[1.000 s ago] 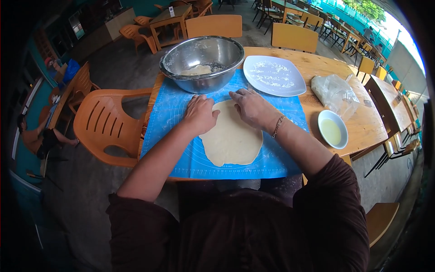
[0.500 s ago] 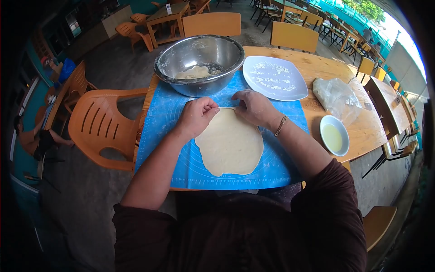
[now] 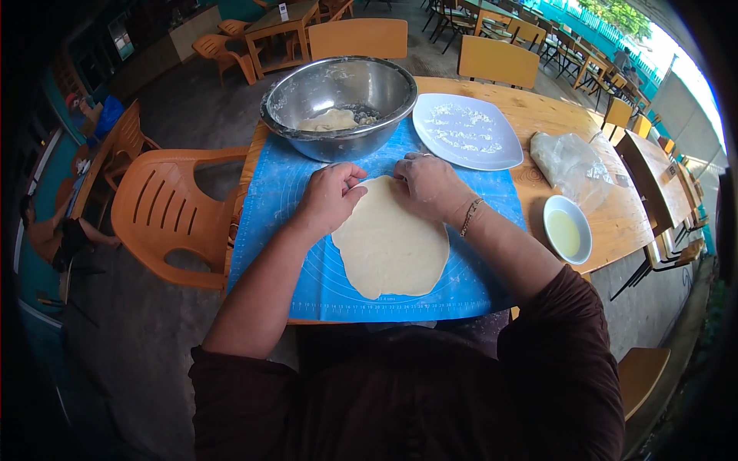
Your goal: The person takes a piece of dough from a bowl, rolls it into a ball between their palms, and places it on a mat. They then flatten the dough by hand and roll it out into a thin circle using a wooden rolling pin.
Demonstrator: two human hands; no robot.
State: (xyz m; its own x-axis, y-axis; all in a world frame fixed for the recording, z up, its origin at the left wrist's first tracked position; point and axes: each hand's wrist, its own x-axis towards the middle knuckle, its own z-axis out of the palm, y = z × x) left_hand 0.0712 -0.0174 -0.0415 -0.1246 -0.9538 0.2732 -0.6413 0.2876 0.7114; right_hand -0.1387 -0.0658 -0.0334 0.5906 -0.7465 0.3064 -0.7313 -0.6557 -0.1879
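A thin, rolled-out sheet of dough (image 3: 396, 242) lies flat on a blue silicone mat (image 3: 284, 269). Its outline is uneven, and the top edge runs between my two hands. At the upper left rim of the dough is my left hand (image 3: 334, 198), its thumb and curved fingers apart with nothing visible between them. My right hand (image 3: 435, 186) rests over the upper right edge, fingers curled in and closed on the dough there; its fingertips are partly hidden.
Behind the mat's top edge stands a steel bowl (image 3: 338, 107) with more dough inside. A white plate dusted with flour (image 3: 496, 154) sits right of it. Further right are a plastic bag (image 3: 569, 165) and a small bowl of pale yellow liquid (image 3: 567, 230). An orange chair (image 3: 165, 215) stands left.
My left thumb and fingers have parted from their pinch at the dough's top edge. That edge now reaches slightly higher, and my right fingers have shifted a little.
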